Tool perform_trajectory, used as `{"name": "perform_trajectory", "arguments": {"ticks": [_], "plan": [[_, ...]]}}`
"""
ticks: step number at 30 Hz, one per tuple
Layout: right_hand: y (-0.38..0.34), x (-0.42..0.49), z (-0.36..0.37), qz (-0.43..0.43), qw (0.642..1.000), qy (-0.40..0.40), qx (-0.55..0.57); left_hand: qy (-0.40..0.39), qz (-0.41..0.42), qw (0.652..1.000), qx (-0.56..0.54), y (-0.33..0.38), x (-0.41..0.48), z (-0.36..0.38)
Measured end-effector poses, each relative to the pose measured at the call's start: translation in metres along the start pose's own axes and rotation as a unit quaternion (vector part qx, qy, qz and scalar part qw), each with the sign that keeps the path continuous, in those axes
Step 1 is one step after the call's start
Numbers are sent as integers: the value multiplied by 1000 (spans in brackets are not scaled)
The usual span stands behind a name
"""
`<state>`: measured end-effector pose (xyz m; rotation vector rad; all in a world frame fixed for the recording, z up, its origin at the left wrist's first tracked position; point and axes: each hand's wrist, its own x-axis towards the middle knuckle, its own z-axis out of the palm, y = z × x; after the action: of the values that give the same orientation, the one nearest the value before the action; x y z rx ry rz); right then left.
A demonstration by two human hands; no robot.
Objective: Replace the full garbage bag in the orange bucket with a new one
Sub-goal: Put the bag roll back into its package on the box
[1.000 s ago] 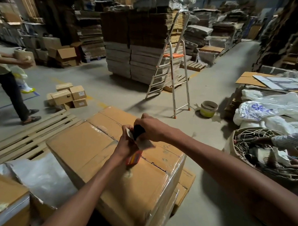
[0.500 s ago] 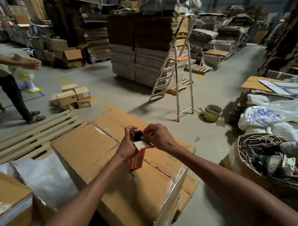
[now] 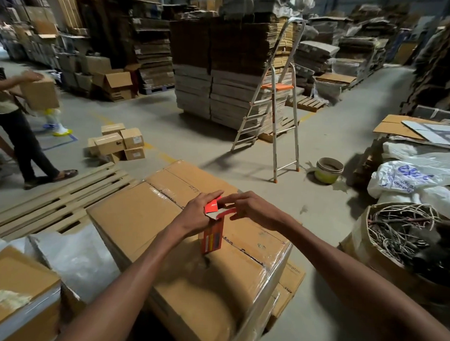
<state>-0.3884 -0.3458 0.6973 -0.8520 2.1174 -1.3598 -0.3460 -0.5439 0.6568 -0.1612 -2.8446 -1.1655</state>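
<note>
A small red carton (image 3: pixel 212 238) with coloured stripes stands upright on a big wrapped cardboard box (image 3: pixel 166 219). My left hand (image 3: pixel 195 215) grips the carton's upper part and holds its red top flap. My right hand (image 3: pixel 250 209) pinches the open flap edge from the right. Nothing dark shows in the carton's mouth. No orange bucket is in view.
A stepladder (image 3: pixel 274 108) stands ahead on the concrete floor, with a small round tub (image 3: pixel 328 170) beside it. To the right are a box of tangled wires (image 3: pixel 400 227) and white plastic bags (image 3: pixel 410 176). A person carrying a box (image 3: pixel 39 93) walks at left near wooden pallets (image 3: pixel 59 197).
The dark roll seen at the carton's mouth earlier is no longer visible; the red top flap now folds over it. The person at left has lifted a box.
</note>
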Motion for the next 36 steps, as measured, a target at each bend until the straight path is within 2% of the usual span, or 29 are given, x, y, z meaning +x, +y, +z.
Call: {"name": "perform_trajectory", "arguments": {"ticks": [4, 6, 9, 11, 16, 19, 27, 36], "plan": [[8, -4, -2, -6, 999, -43, 7, -14, -26, 1000, 12, 3, 1, -1], [12, -2, 1, -27, 999, -36, 4, -4, -37, 999, -6, 5, -1, -1], [14, 0, 10, -101, 993, 39, 43, 6, -33, 999, -35, 9, -7, 2], [9, -1, 15, -115, 988, 86, 62, 14, -46, 995, -86, 12, -12, 5], [-1, 10, 30, -38, 981, 187, -22, 24, -57, 992, -113, 15, -13, 8], [-5, 17, 29, -32, 970, 240, -5, 29, -67, 991, -113, 16, -13, 8], [-15, 18, 20, -21, 987, 147, -66, 47, -58, 989, -126, 18, -16, 16], [-20, 12, 1, -28, 984, 112, -135, 43, -72, 987, -140, 16, -16, 22]]}}
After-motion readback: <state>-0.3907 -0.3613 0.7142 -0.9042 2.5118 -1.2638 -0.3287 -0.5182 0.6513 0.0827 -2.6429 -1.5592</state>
